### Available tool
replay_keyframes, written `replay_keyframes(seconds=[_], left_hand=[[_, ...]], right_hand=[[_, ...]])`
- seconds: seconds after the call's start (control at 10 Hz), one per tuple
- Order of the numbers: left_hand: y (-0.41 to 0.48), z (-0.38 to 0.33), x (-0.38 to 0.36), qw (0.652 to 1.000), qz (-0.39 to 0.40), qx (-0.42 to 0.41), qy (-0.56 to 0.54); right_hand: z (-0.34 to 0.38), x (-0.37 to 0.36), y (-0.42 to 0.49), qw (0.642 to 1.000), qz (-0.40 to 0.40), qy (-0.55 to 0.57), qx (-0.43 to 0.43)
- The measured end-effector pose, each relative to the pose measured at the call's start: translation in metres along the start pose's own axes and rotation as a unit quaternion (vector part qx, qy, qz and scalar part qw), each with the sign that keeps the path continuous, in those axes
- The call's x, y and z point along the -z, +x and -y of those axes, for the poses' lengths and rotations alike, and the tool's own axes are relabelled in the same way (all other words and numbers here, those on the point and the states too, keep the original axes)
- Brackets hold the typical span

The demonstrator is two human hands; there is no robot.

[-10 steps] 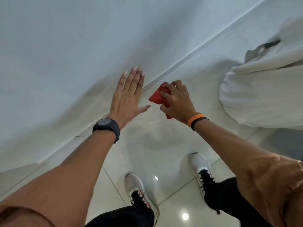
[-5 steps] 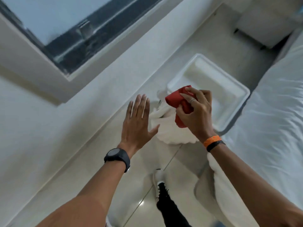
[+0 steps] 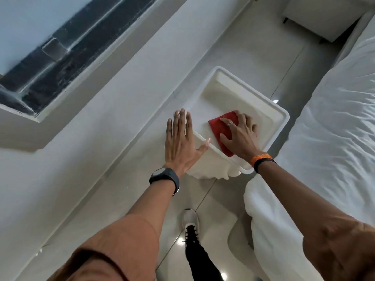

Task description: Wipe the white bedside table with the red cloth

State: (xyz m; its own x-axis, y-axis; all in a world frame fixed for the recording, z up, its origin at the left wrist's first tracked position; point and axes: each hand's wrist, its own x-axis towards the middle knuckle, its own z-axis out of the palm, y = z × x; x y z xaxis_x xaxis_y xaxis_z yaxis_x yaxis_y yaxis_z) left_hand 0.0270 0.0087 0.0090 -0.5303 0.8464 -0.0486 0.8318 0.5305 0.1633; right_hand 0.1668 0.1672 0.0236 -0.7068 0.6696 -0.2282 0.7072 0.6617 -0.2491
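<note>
The white bedside table point(image 3: 269, 110) has a raised rim around a recessed top and stands between the wall and the bed. The red cloth point(image 3: 218, 126) lies flat on that top near its front left corner. My right hand point(image 3: 238, 136) presses down on the cloth with fingers spread, covering its right part. My left hand point(image 3: 179, 140) is flat and open, fingers together, hovering at the table's left rim with the thumb touching the rim's edge; it holds nothing.
A bed with a white duvet point(image 3: 332, 138) fills the right side, its corner close to my right forearm. A white wall and a dark window frame point(image 3: 50, 63) run along the left. Glossy floor tiles and my shoe point(image 3: 190, 222) lie below. Another white cabinet point(image 3: 320, 15) stands far back.
The cloth was bunched in my raised right hand; now it is spread flat on the table top under that hand. My left hand came forward to the table's left rim.
</note>
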Motion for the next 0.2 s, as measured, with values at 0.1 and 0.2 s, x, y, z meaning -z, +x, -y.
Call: replay_keyframes(seconds=[0.1,0.2], left_hand=[[0.001,0.007,0.006,1.000,0.009,0.007,0.002],[-0.007,0.024,0.032,0.998,-0.047,0.033,0.012]], right_hand=[[0.007,0.005,0.004,0.999,-0.009,-0.049,0.013],[0.039,0.028,0.000,0.995,-0.057,-0.059,0.065]])
